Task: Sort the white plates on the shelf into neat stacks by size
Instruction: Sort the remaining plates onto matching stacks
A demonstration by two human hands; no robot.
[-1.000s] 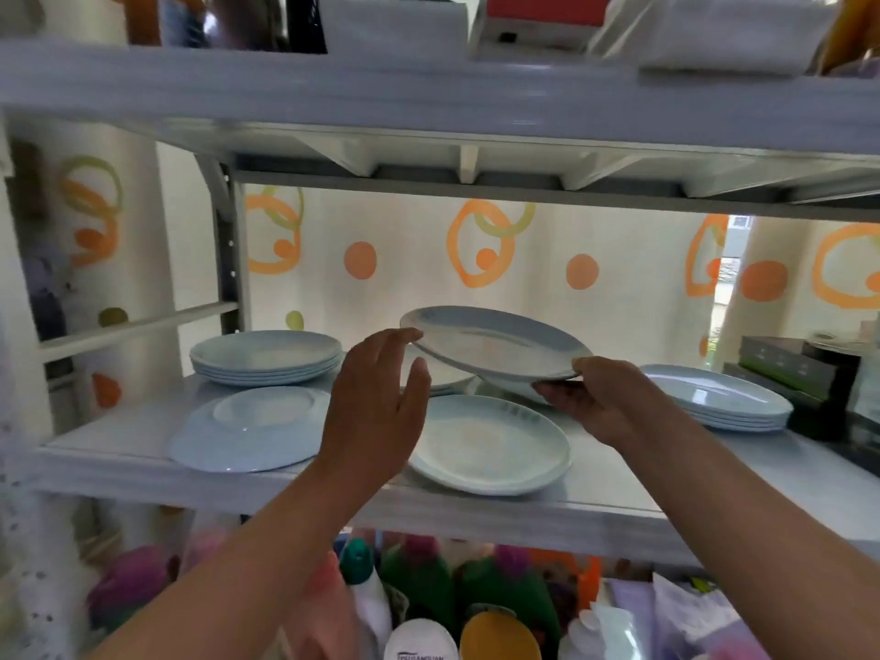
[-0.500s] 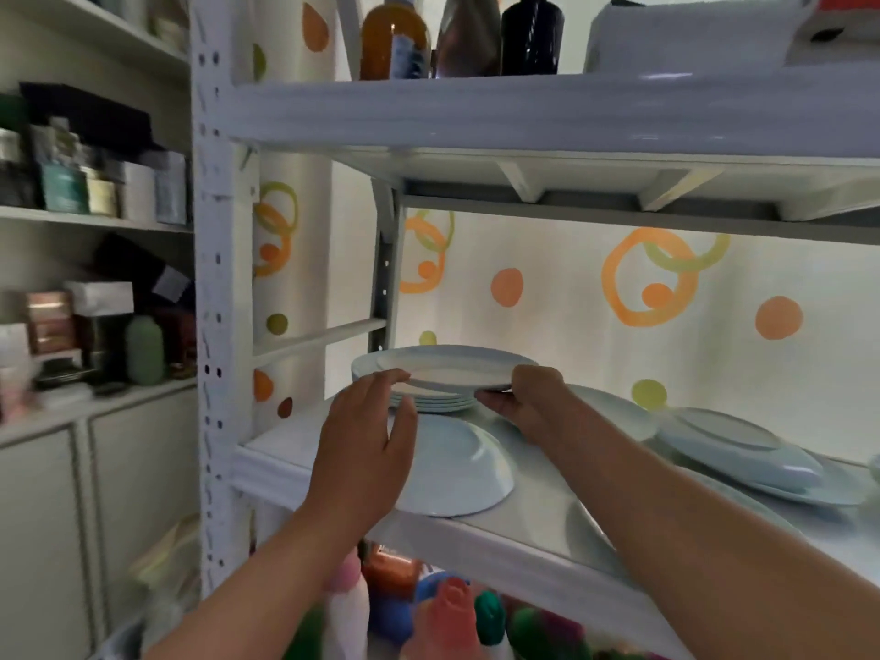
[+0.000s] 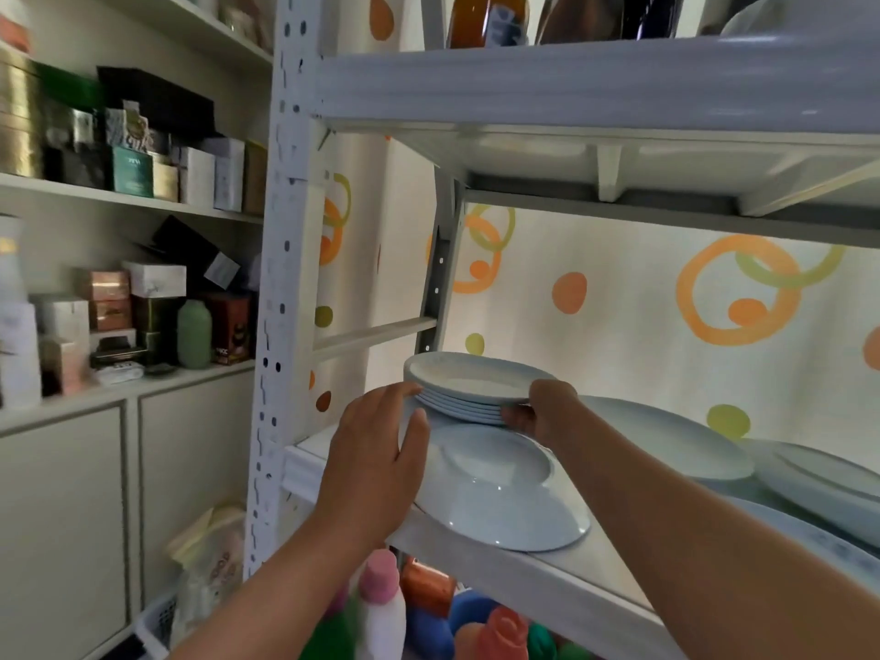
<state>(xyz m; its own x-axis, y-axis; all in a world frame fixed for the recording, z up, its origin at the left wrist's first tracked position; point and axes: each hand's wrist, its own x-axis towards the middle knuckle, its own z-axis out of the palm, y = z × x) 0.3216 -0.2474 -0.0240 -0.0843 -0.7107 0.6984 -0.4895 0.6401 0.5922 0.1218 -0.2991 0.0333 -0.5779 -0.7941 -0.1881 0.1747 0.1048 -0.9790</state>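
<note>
A stack of white plates sat at the back left corner of a white metal shelf. The plates were round, shallow and plain, nested one on another with their rims nearly aligned. The top plate's rim lay level with those below it.

The left hand reached in from the lower left. It was spread fairly wide, fingers extended, the fingertips touching the left rim of the stack and the thumb pointing up beside it. It did not close around anything. The right hand came from the lower right and gripped the stack's right edge, the thumb over the top plate's rim and the fingers curled beneath the lower rims.

In front of the stack, just beside it, an upturned plate lay bottom-up near the shelf's front edge, partly behind the left hand. More white plates lay to the right, overlapping loosely. Behind the shelf hung a white sheet with orange circles.
</note>
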